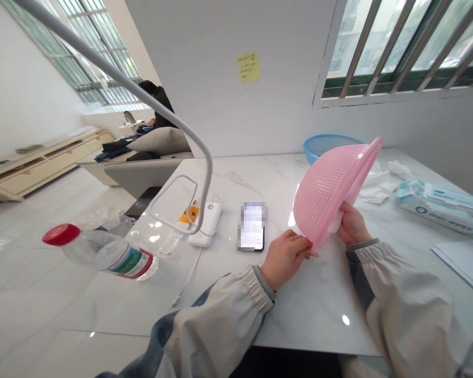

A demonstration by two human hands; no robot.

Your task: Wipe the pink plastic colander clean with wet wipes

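Observation:
A pink plastic strainer basket (323,178) is tilted on its side above the table, its open side turned to the right. My left hand (287,257) is closed on the lower rim, fingers pinching the edge. Inside the opening, my right hand (352,224) presses a white wipe (335,221) against the inner wall; some of its fingers are hidden by the rim. Behind the pink strainer sits a blue basket (313,149), partly covered by it.
On the white table (228,304) lie a phone (252,226), a white power bank (207,223), a wipes pack (441,205), crumpled tissues (378,184) and paper (465,262). A red-capped bottle (102,252) stands left, near a curved grey stand (189,136). Another person (163,102) sits beyond.

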